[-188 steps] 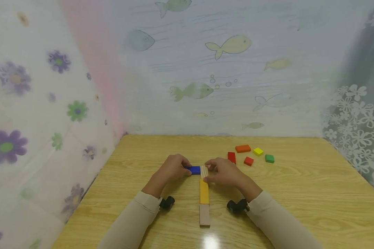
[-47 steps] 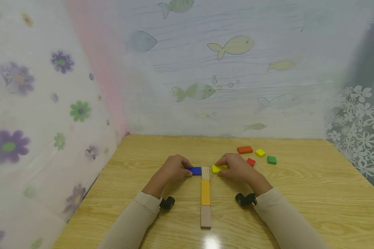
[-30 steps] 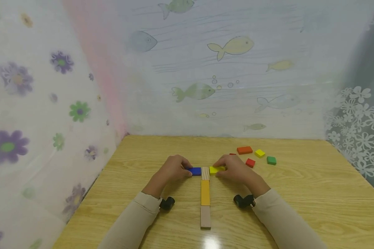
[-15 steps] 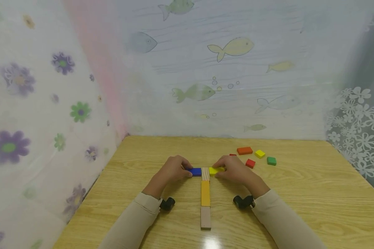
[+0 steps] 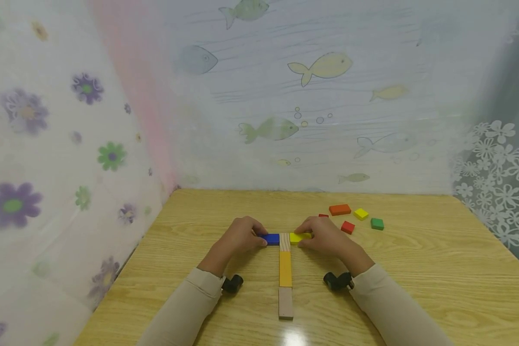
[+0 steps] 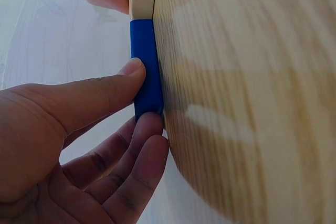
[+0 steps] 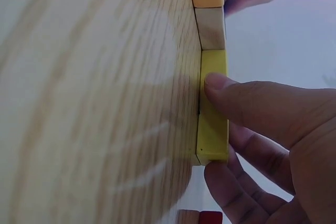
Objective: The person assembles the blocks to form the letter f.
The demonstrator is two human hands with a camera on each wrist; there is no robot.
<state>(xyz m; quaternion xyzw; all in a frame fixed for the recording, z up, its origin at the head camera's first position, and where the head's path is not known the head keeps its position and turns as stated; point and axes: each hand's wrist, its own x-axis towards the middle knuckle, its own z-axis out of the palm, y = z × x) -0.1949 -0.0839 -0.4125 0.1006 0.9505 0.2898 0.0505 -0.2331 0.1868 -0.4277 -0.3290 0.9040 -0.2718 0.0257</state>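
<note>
The left hand (image 5: 243, 234) pinches the blue rectangular block (image 5: 273, 239); the right hand (image 5: 326, 235) pinches the long yellow rectangular block (image 5: 296, 238). These 2 lie on the wood-grain table (image 5: 415, 269), touching opposite sides of 1 pale wooden block (image 5: 285, 242).

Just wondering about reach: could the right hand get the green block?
Probably yes: the green block lies uncovered nearby, but the right hand would first need to release the yellow block it pinches.

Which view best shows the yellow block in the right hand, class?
The right wrist view: there the yellow block is close up, its long side and outer end showing past the right hand. The head view shows it small, its outer end behind that hand. The left wrist view does not show it.
</note>
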